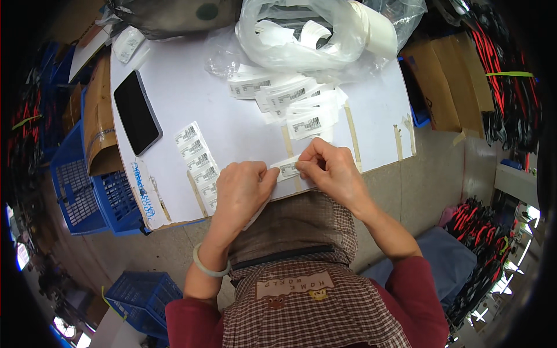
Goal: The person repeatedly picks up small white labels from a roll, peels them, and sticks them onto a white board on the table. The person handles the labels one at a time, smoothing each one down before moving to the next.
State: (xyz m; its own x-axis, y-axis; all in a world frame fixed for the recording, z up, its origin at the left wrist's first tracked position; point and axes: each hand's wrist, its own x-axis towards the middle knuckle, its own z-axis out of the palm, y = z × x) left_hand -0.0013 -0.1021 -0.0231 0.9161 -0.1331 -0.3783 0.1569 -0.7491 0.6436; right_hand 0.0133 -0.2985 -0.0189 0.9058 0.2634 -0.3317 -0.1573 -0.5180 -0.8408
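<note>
1. The right hand (333, 171) is closed in a pinch: thumb and fingertips grip the right end of a small white barcode label (288, 169) at the near edge of the white board (232, 124).
2. The left hand (242, 188) rests knuckles-up just left of that label. Its fingers curl down and its fingertips touch the label's left end. A pale green bangle (208, 267) sits on the left wrist.
3. The label lies between the two hands, over a strip of tan tape on the board, directly above the person's lap.
4. A column of barcode labels (198, 161) lies on the board just left of the left hand, running diagonally from upper left to lower right.
5. A loose heap of labels (287, 98) is spread beyond the hands, toward the far side of the board.
6. A clear plastic bag (301, 32) holding more white strips sits behind that heap, with a white roll (380, 29) at its right.
7. A dark phone (137, 112) lies face-up at the board's left side, well apart from both hands.
8. Blue plastic crates (87, 191) stand on the floor to the left; cardboard boxes (449, 81) stand to the right.
</note>
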